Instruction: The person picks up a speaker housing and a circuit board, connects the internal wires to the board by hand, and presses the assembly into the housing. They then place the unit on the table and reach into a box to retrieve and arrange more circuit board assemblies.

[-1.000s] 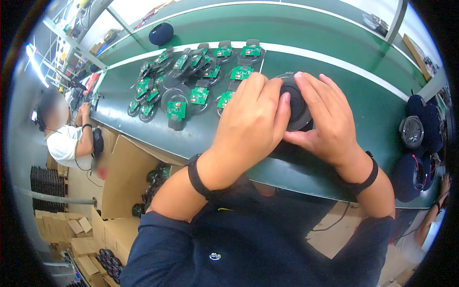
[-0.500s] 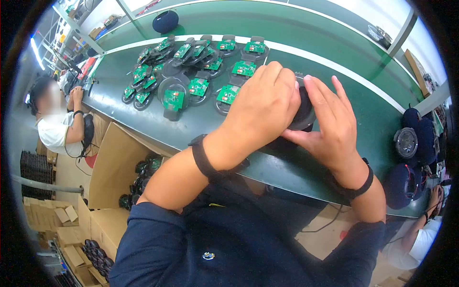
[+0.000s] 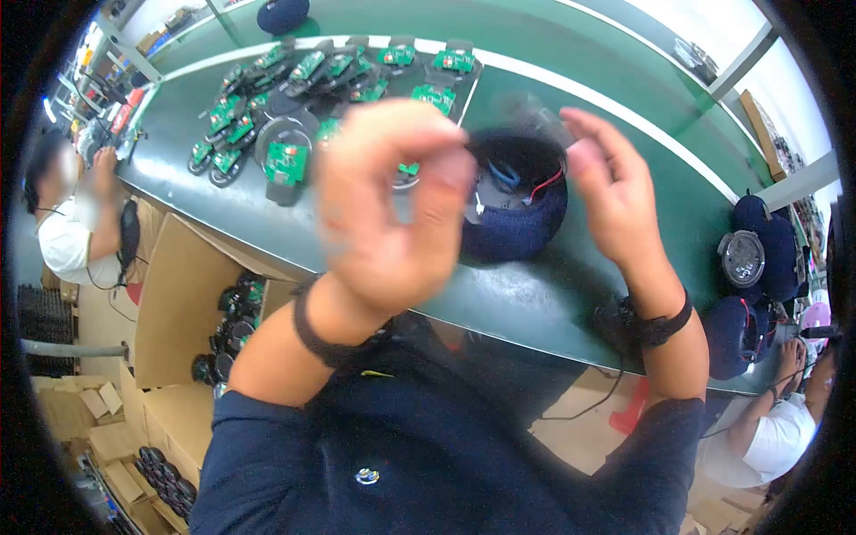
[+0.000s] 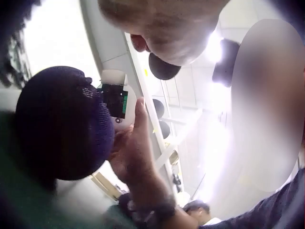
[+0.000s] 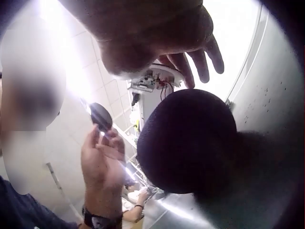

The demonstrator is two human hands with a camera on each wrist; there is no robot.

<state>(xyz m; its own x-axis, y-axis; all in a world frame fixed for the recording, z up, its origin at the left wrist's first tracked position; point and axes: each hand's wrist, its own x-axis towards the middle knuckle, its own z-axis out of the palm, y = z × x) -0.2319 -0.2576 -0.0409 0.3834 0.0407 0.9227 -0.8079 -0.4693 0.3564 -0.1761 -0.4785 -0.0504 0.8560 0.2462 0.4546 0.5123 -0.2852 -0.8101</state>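
Observation:
A dark blue fabric-covered round housing point(image 3: 515, 227) stands on the table between my hands, its opening upward with red and blue wires inside. My right hand point(image 3: 615, 192) is at its far right rim and pinches a clear round plate point(image 3: 532, 114), blurred in the head view. A green circuit board point(image 4: 114, 99) is mounted on this plate, and thin red wires run from it. Blurred by motion, my left hand point(image 3: 383, 209) is left of the housing with curved fingers. A dark disc point(image 5: 101, 114) overlaps its fingertips in the right wrist view; I cannot tell whether it is held.
Several clear plates with green boards point(image 3: 287, 162) lie at the left on the green table point(image 3: 660, 214). More blue housings point(image 3: 767, 245) are at the right. A cardboard box point(image 3: 183, 308) with parts stands below the table's edge. Other people sit at both sides.
My hands, earlier together around the dark round top, have moved apart. The left hand went left, the right hand lifted the plate off toward the back, and the housing's wired inside shows.

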